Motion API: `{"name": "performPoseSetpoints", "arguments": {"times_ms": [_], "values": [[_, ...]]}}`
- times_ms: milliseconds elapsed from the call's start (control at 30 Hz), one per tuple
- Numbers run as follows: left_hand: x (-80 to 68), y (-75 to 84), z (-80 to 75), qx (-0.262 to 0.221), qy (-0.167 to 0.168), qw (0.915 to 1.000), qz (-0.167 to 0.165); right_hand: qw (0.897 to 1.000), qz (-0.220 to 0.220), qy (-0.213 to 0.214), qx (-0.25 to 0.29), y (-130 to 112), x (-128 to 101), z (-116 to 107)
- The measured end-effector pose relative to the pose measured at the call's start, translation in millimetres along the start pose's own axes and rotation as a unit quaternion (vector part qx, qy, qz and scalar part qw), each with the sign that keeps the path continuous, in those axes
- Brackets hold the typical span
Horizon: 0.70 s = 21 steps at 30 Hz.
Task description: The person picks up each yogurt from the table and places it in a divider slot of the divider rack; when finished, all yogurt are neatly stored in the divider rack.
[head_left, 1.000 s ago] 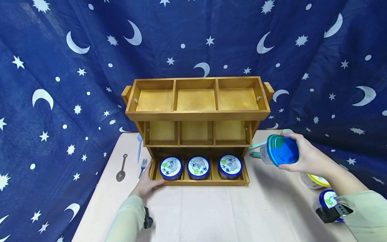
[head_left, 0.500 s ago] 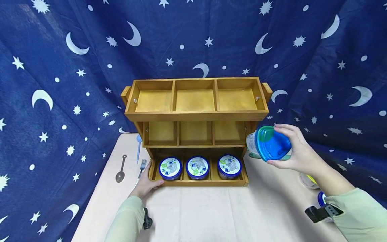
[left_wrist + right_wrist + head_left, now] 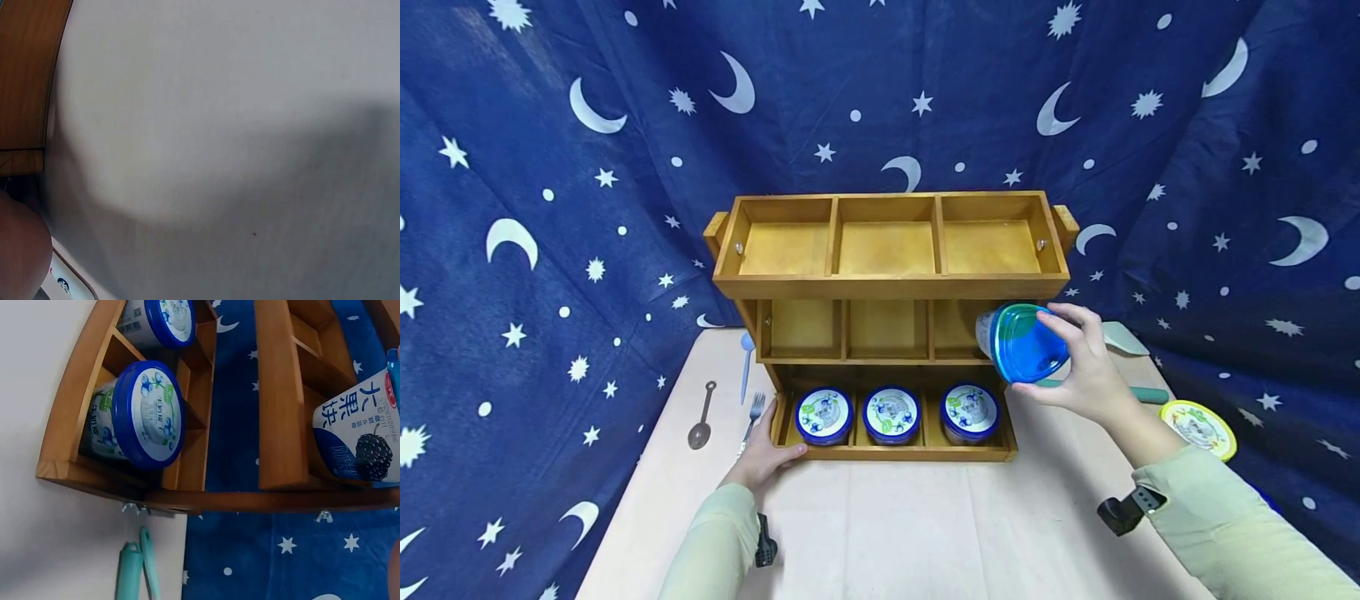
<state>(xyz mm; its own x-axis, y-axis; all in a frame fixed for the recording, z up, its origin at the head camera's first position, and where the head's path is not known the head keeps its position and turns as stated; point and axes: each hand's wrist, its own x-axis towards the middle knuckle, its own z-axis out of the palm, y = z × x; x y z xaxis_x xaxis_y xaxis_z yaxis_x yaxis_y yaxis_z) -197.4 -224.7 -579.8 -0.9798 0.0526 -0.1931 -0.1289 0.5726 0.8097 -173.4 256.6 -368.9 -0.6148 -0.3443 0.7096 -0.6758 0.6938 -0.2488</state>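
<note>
My right hand [image 3: 1086, 371] grips a fruit yogurt cup [image 3: 1026, 346] with a translucent blue-green lid. Tilted, with its lid turned toward me, the cup overlaps the right compartment of the wooden rack's [image 3: 891, 289] middle tier. A blackberry picture shows on its side [image 3: 374, 456] in the right wrist view. At the rack's lower left corner, my left hand [image 3: 762, 454] holds on, thumb at the front board and fingers along the side. Three blue-rimmed tubs fill the bottom tier: left [image 3: 823, 416], middle [image 3: 891, 415] and right [image 3: 971, 412]. The top tier holds nothing.
Left of the rack lie a brown-grey spoon [image 3: 699, 435], a blue spoon [image 3: 746, 367] and a fork [image 3: 756, 407]. On the right are a teal-handled utensil [image 3: 1148, 394] and a yellow-lidded tub [image 3: 1198, 429]. A starry blue cloth [image 3: 880, 92] hangs behind.
My right hand has carried the yogurt cup leftward, from beside the rack to the right end of its middle tier. My left hand stays at the rack's corner.
</note>
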Motion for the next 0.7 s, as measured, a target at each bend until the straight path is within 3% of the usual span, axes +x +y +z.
{"name": "performPoseSetpoints", "arguments": {"times_ms": [400,700], "values": [[-1.0,0.6,-0.4,-0.013,-0.002,0.9999,-0.004,0.999,-0.015,0.03,0.017,8,5,29],[0.0,0.3,-0.1,-0.014,0.0,0.9999,-0.004,0.999,0.034,-0.018,0.011,13,7,37]]}}
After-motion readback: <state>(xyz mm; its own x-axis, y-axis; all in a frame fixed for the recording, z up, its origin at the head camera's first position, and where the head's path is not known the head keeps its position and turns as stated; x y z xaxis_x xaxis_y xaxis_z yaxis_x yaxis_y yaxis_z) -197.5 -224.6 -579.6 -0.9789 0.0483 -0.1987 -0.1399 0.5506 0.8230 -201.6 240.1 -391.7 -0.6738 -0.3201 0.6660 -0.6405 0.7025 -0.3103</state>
